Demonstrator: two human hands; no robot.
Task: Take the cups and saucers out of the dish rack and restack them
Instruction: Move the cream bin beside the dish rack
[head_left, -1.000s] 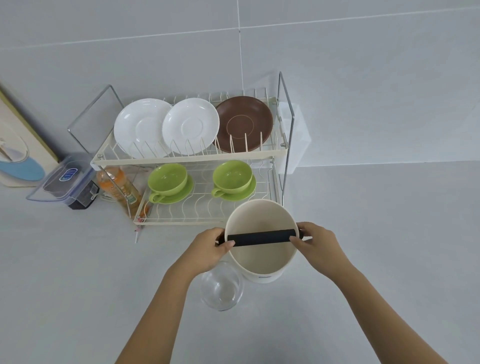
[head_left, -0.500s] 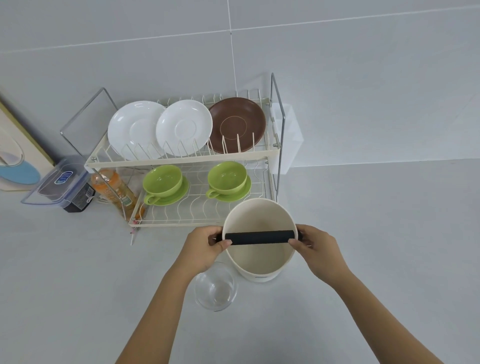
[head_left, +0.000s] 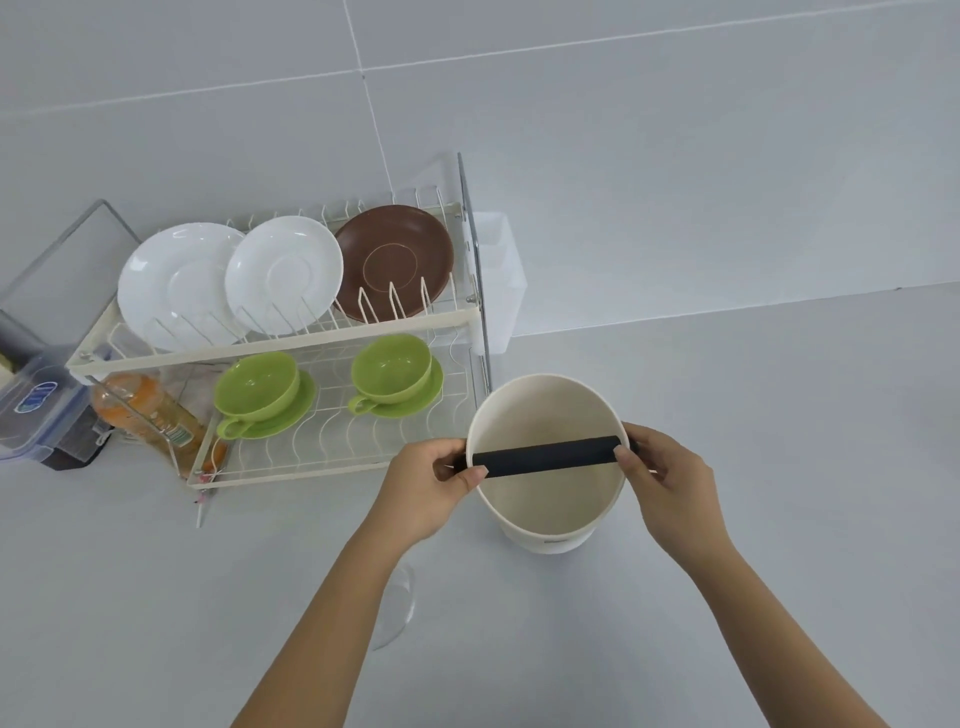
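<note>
A two-tier cream wire dish rack (head_left: 280, 345) stands against the wall. Its top tier holds two white saucers (head_left: 176, 283) (head_left: 283, 273) and a brown saucer (head_left: 397, 260) on edge. On the lower tier sit two green cups (head_left: 257, 382) (head_left: 392, 369), each on a green saucer (head_left: 291, 415) (head_left: 423, 400). In front of the rack's right end stands a cream bucket (head_left: 545, 499) with a black bar (head_left: 545, 454) across its mouth. My left hand (head_left: 426, 486) pinches the bar's left end and my right hand (head_left: 670, 478) grips its right end.
A clear glass bowl (head_left: 400, 608) lies on the counter, mostly hidden under my left forearm. Left of the rack are an orange bottle (head_left: 150, 410) and a clear lidded box (head_left: 36, 405). A white plastic holder (head_left: 498, 280) hangs on the rack's right side.
The bucket and both hands have shifted right, away from the glass bowl, which my left forearm now covers. The view has swung so the rack sits further left.
</note>
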